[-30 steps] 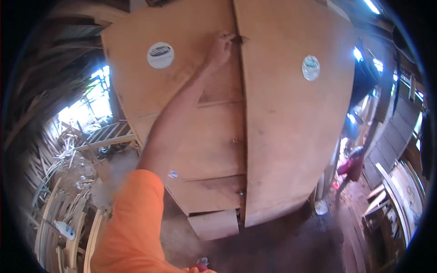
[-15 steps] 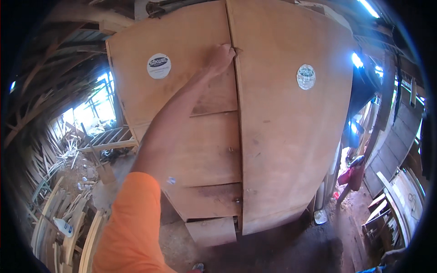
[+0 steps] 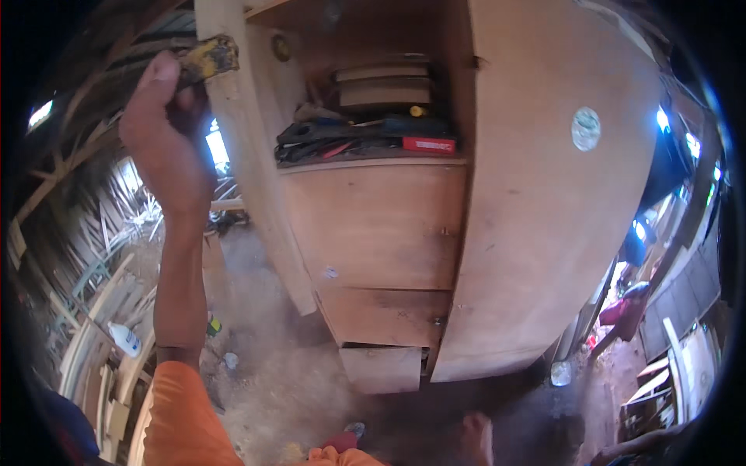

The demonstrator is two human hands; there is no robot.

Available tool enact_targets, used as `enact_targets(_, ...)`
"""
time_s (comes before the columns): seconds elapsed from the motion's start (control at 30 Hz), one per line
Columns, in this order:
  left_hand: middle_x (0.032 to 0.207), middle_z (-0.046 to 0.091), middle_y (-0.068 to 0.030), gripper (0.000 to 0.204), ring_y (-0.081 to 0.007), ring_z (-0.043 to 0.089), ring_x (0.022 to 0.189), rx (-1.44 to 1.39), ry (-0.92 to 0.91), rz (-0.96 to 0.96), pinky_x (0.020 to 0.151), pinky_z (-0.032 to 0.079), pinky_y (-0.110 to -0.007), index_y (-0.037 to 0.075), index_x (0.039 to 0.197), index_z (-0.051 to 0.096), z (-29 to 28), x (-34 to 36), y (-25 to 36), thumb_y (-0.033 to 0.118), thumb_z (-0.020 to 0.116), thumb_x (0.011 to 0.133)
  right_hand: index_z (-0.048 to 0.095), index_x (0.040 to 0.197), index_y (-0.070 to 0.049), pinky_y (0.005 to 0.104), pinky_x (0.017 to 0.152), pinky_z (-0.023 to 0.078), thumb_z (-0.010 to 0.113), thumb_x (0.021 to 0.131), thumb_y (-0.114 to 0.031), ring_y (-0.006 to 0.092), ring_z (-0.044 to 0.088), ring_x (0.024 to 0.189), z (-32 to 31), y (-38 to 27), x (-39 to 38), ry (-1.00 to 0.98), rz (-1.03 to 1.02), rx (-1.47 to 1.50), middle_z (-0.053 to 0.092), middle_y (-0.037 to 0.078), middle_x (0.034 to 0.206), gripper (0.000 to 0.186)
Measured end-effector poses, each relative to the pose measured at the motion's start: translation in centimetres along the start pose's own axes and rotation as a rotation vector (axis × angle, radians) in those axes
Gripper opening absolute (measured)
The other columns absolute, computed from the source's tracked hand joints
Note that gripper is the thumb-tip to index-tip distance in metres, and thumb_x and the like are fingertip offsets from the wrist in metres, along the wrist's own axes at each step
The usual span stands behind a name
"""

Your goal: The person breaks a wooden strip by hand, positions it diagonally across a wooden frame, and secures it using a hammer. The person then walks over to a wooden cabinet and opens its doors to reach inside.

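Observation:
At the upper left, my left hand is closed on a small worn yellow-and-black piece at the edge of the swung-out cabinet door. I cannot tell whether the piece is fixed to the door. Behind the door, the wooden cabinet shows an upper shelf. On it lie a stack of thick books or blocks, dark tools or bags and a red box. My right hand hangs low near the bottom edge, blurred, its fingers unclear.
The right cabinet door stays closed, with a round sticker on it. Below the shelf are drawer fronts. A white bottle rests on wooden strips at the left. Boards lean at the far right.
My left hand has swung the left cabinet door open toward the left, uncovering the shelf and its contents. My right hand has come into view at the bottom.

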State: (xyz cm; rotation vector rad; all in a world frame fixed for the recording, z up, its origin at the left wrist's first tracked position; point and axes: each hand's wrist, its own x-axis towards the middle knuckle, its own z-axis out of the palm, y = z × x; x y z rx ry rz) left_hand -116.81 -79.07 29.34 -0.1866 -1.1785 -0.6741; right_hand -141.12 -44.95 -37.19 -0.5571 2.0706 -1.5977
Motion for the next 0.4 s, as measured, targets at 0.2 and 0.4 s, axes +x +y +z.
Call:
enact_targets(0.2,0.097,0.065,-0.0026,0.035,-0.0117,0.061,0.09,-0.016,0.243,0.121,0.086,0.049,-0.025,-0.002,0.12,0.067,-6.2,1.4,2.9,0.027,0.057,0.104,0.069,0.12,0.006,0.0291,0.069,0.054,0.056,0.109,-0.018,0.0123,0.065,0.073,1.8,-36.1,14.1,-0.098,-0.616,-0.051,0.069,0.008,0.077,0.03)
enact_targets(0.4,0.118,0.07,-0.0124,0.045,-0.0185,0.065,0.112,-0.091,0.171,0.168,0.106,0.047,-0.033,0.0,0.133,0.065,-13.6,3.4,4.1,0.034,0.049,0.107,0.07,0.119,0.005,0.0298,0.068,0.055,0.057,0.106,-0.013,0.0126,0.068,0.072,9.0,-49.0,15.6,-0.262,-0.776,-0.169,0.071,0.008,0.079,0.026)
